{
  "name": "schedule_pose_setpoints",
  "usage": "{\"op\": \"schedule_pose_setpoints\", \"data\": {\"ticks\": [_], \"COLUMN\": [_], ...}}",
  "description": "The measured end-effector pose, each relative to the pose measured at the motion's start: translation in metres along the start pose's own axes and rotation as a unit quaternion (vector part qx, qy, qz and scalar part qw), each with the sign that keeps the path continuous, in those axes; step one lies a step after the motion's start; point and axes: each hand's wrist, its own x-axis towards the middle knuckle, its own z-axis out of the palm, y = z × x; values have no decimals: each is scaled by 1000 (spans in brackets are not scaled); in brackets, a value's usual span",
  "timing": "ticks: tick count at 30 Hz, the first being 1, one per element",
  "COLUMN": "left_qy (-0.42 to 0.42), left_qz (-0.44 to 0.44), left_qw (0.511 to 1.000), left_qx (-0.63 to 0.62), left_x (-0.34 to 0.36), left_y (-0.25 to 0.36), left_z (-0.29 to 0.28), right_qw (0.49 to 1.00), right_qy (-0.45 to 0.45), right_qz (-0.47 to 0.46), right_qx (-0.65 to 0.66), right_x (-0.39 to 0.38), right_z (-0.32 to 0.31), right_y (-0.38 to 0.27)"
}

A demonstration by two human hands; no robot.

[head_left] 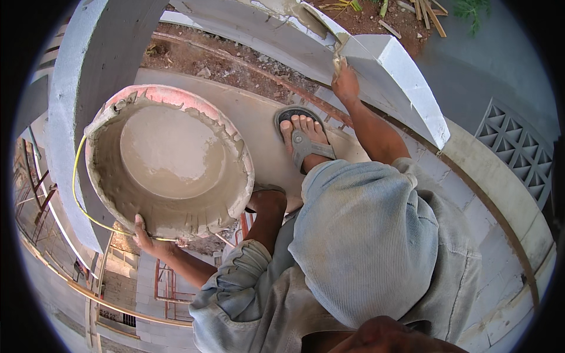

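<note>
My left hand (146, 236) is closed on the near rim of a large round bucket (241, 176), its thumb over the edge. The bucket has a reddish inner lip and is smeared with mortar. Wet grey-brown mortar (173, 150) lies smooth in its bottom. At the upper right my right hand (345, 84) is closed around the handle of a trowel (337, 54). The trowel's thin blade rests against mortar along the top of a light grey block wall (282, 44). My fingers partly hide the handle.
My sandalled foot (306, 132) stands on a narrow ledge (265, 112) beside the bucket. A grey upright slab (88, 70) rises at the left. Reddish scaffold bars (170, 282) show far below. A block with a white edge (406, 82) ends the wall near my right forearm.
</note>
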Motion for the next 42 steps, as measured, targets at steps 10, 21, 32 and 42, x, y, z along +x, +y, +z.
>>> {"op": "schedule_pose_setpoints", "data": {"ticks": [10,21,32,42], "left_qy": [-15,-22,3,-8], "left_qz": [60,69,31,52], "left_qw": [998,997,999,999], "left_qx": [29,10,-17,-1], "left_x": [5,11,8,10], "left_y": [-7,-18,-9,-10], "left_z": [-19,-20,-8,-9], "right_qw": [997,982,994,982], "right_qy": [50,154,76,139], "right_qz": [-8,-47,-27,-68], "right_qx": [62,99,76,112], "right_x": [-18,-13,-22,-17], "right_z": [23,12,21,21], "right_y": [-3,-25,1,-18]}}
